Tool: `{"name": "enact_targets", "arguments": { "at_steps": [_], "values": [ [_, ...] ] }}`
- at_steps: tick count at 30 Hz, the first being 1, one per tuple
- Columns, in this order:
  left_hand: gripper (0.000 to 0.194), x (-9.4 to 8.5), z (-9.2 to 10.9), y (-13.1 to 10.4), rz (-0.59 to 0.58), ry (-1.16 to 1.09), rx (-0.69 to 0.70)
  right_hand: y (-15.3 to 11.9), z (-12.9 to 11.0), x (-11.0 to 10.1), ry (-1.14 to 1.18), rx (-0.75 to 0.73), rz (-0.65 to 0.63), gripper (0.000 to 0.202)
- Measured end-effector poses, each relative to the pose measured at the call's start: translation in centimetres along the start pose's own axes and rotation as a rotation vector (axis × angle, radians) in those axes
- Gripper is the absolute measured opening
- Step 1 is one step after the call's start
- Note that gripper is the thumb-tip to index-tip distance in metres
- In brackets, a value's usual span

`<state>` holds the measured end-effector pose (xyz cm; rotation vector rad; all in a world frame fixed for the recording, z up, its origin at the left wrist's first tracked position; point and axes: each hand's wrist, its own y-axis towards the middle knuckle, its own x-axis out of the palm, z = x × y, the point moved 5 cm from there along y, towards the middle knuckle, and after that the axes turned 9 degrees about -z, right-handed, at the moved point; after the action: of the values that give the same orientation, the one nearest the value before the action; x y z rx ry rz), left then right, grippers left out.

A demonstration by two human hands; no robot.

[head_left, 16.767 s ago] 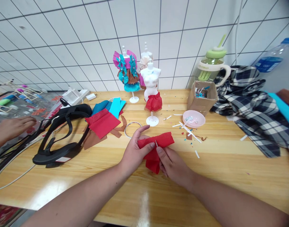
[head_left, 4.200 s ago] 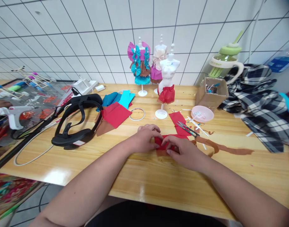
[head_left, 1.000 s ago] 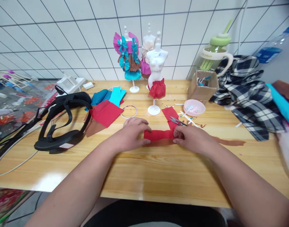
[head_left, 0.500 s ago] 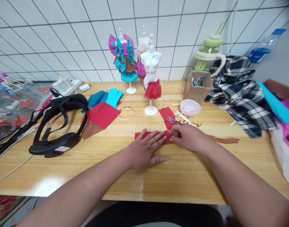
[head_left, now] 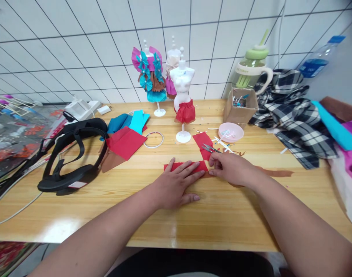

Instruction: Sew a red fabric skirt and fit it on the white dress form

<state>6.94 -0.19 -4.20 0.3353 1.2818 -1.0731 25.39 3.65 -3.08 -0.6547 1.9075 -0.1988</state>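
Head camera: where does the red paper strip (head_left: pixel 203 166) lie?

Flat on the wooden table (head_left: pixel 222 215), in front of the person, with some brown paper showing along its near edge.

And the fingers?

The left hand (head_left: pixel 176 188) lies palm down across the strip, fingers straight and spread, gripping nothing. The right hand (head_left: pixel 229 167) is curled at the strip's right end; I can't tell whether finger and thumb pinch the edge.

What's close by?

Small snips (head_left: pixel 212 149) lie just beyond the right hand, over a second red piece (head_left: pixel 200 141). A white dress form (head_left: pixel 182 82) in a red skirt (head_left: pixel 186 111) stands farther back.

How's the surface itself?

Pale, glossy boards with a bright reflection near the left front. Scraps lie around a pink dish (head_left: pixel 238 133); a black headset (head_left: pixel 63 184) sits at the left.

The room?

A white tiled wall (head_left: pixel 205 46) rises behind the table. Near it on the right are a cardboard box (head_left: pixel 236 113), a green-lidded jug (head_left: pixel 249 71) and a heap of checked cloth (head_left: pixel 288 105).
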Motion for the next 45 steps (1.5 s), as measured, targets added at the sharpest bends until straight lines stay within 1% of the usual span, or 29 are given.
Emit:
{"name": "enact_targets", "arguments": {
  "at_steps": [2, 4, 6, 8, 9, 11, 13, 15, 17, 19, 20, 21, 22, 23, 24, 25, 27, 28, 29, 30, 31, 32, 34, 36, 38, 40, 41, 44, 45],
  "values": [
    [0.072, -0.3, -0.2, -0.2, 0.003, 0.000, -0.009, -0.2, 0.1, -0.7, -0.024, 0.016, 0.051, 0.014],
    [0.069, -0.7, -0.6, -0.4, 0.019, 0.001, -0.026, -0.5, 0.2, -1.8, -0.103, 0.052, 0.180, 0.022],
    [0.063, -1.2, -1.0, -0.5, 0.052, 0.010, -0.050, -0.8, 0.1, -2.6, -0.192, 0.075, 0.330, 0.025],
    [0.056, -1.7, -1.2, -0.6, 0.093, 0.023, -0.064, -0.8, 0.0, -2.7, -0.249, 0.077, 0.409, 0.025],
    [0.053, -1.9, -1.3, -0.6, 0.110, 0.029, -0.066, -0.5, 0.1, -2.4, -0.265, 0.079, 0.411, 0.027],
    [0.050, -2.1, -1.3, -0.5, 0.135, 0.041, -0.067, 0.1, 0.5, -1.7, -0.273, 0.094, 0.369, 0.026],
    [0.047, -2.2, -1.2, -0.4, 0.150, 0.057, -0.077, 0.7, 1.0, -1.1, -0.244, 0.103, 0.315, 0.018],
    [0.043, -2.2, -1.1, -0.3, 0.167, 0.079, -0.089, 1.0, 1.4, -1.1, -0.204, 0.091, 0.291, 0.013],
    [0.039, -2.1, -0.9, -0.3, 0.185, 0.101, -0.097, 0.8, 1.4, -2.0, -0.178, 0.083, 0.347, 0.011],
    [0.041, -1.9, -0.7, -0.3, 0.192, 0.112, -0.101, -0.1, 1.2, -3.3, -0.127, 0.102, 0.457, 0.011],
    [0.044, -1.7, -0.6, -0.3, 0.189, 0.107, -0.098, -0.7, 1.1, -3.8, -0.060, 0.110, 0.500, 0.011],
    [0.049, -1.4, -0.5, -0.3, 0.176, 0.095, -0.094, -1.4, 0.9, -4.0, 0.045, 0.106, 0.515, 0.012],
    [0.056, -1.1, -0.4, -0.3, 0.163, 0.075, -0.085, -2.0, 0.6, -3.8, 0.196, 0.091, 0.501, 0.014],
    [0.062, -0.7, -0.2, -0.3, 0.140, 0.050, -0.069, -2.6, 0.2, -3.1, 0.381, 0.030, 0.441, 0.018],
    [0.067, -0.4, -0.1, -0.3, 0.116, 0.027, -0.068, -3.2, -0.3, -2.1, 0.588, -0.035, 0.354, 0.022],
    [0.070, -0.1, -0.1, -0.3, 0.105, 0.014, -0.083, -3.8, -0.7, -0.7, 0.762, -0.068, 0.238, 0.030],
    [0.072, 0.2, -0.2, -0.3, 0.092, 0.008, -0.114, -5.1, -1.4, 2.7, 0.964, -0.052, -0.024, 0.054],
    [0.072, 0.3, -0.2, -0.3, 0.083, 0.009, -0.127, -5.8, -1.4, 4.3, 1.020, -0.015, -0.111, 0.059],
    [0.072, 0.4, -0.2, -0.3, 0.074, 0.009, -0.134, -6.3, -1.3, 5.4, 1.049, 0.012, -0.130, 0.054],
    [0.072, 0.4, -0.2, -0.3, 0.067, 0.009, -0.138, -6.8, -1.2, 6.2, 1.030, 0.024, -0.110, 0.048],
    [0.072, 0.4, -0.2, -0.2, 0.066, 0.010, -0.139, -7.1, -0.9, 6.5, 0.974, 0.065, -0.057, 0.043],
    [0.071, 0.3, -0.1, -0.2, 0.072, 0.010, -0.138, -7.5, -0.7, 6.7, 0.905, 0.120, -0.001, 0.041],
    [0.072, 0.3, -0.2, -0.3, 0.099, 0.016, -0.136, -7.8, -0.9, 6.7, 0.792, 0.172, 0.039, 0.042],
    [0.072, 0.3, -0.2, -0.3, 0.124, 0.027, -0.135, -7.8, -1.5, 6.7, 0.728, 0.187, 0.026, 0.045],
    [0.073, 0.4, -0.3, -0.3, 0.130, 0.040, -0.132, -7.4, -2.0, 7.0, 0.718, 0.192, -0.035, 0.047],
    [0.072, 0.6, -0.3, -0.3, 0.125, 0.046, -0.130, -6.8, -2.2, 7.3, 0.701, 0.210, -0.081, 0.045],
    [0.072, 0.6, -0.4, -0.3, 0.121, 0.045, -0.128, -6.5, -2.2, 7.2, 0.666, 0.224, -0.076, 0.043],
    [0.071, 0.7, -0.4, -0.2, 0.110, 0.026, -0.125, -5.6, -2.4, 6.0, 0.477, 0.236, 0.045, 0.043],
    [0.071, 0.6, -0.4, -0.2, 0.107, 0.019, -0.124, -5.3, -2.7, 5.7, 0.422, 0.237, 0.060, 0.043]
  ]
}}
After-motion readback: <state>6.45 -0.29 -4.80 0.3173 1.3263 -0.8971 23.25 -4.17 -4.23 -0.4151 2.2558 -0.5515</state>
